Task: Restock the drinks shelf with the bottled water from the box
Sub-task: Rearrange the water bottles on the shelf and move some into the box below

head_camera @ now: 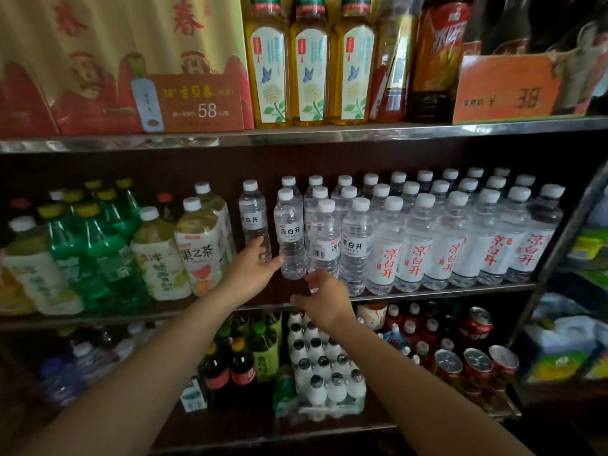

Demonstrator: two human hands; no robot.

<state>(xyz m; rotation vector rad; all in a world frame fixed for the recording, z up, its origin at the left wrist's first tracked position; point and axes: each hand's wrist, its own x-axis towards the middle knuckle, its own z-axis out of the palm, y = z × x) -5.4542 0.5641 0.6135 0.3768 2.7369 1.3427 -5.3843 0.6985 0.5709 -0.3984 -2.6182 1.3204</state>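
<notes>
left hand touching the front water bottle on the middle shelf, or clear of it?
Touching. In the head view the left hand has its fingertips against the lower side of the front water bottle, with no gap visible between them; its fingers look straight, not wrapped round.

Three tall amber tea bottles with butterfly labels [307,60] are ranged on the top shelf beside an orange price card marked 38 [506,88] — green plastic soda bottles [95,248] are crowded at left, red cans [473,360] stacked lower right.

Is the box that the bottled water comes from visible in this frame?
No. Only the shelves of drinks show, with both hands reaching toward the water bottles on the middle shelf; no box appears.
</notes>
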